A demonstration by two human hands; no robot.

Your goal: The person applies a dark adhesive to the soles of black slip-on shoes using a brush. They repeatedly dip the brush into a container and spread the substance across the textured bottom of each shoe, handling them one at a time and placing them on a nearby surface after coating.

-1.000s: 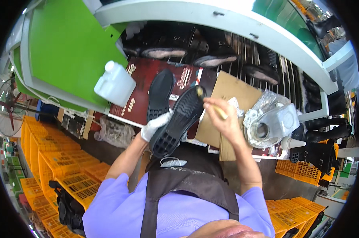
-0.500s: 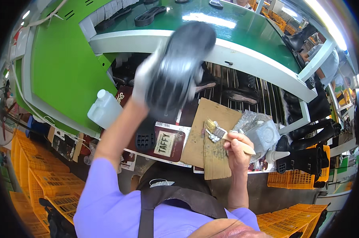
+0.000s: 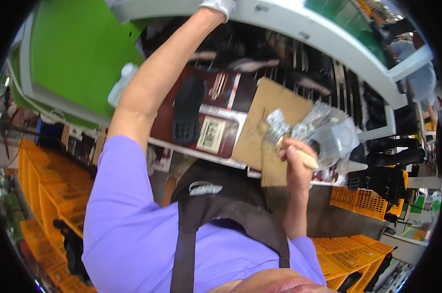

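Note:
My left hand (image 3: 220,7), in a white glove, reaches far forward to the upper rim of the picture, by the white table edge. Its fingers are cut off there, so whatever it touches is hidden. A wooden-handled brush (image 3: 306,158) is gripped in my bare right hand (image 3: 297,167), its bristle end over a smeared cardboard sheet (image 3: 250,119). Crumpled silvery wrapping (image 3: 278,123) surrounds the brush head. A black shoe sole (image 3: 187,110) lies on a dark red printed box (image 3: 226,145), left of the cardboard.
Right of the cardboard sit a clear plastic container (image 3: 342,136) and a white nozzle bottle (image 3: 350,166). A white jug (image 3: 122,84) stands by the green panel (image 3: 79,53). Black boots (image 3: 377,183) and orange crates (image 3: 362,201) are at the right; more orange crates (image 3: 50,190) stack left.
My left hand has moved forward to the upper rim, and the black sole it held is out of sight. The view has tilted down. My right hand keeps the brush over the cardboard.

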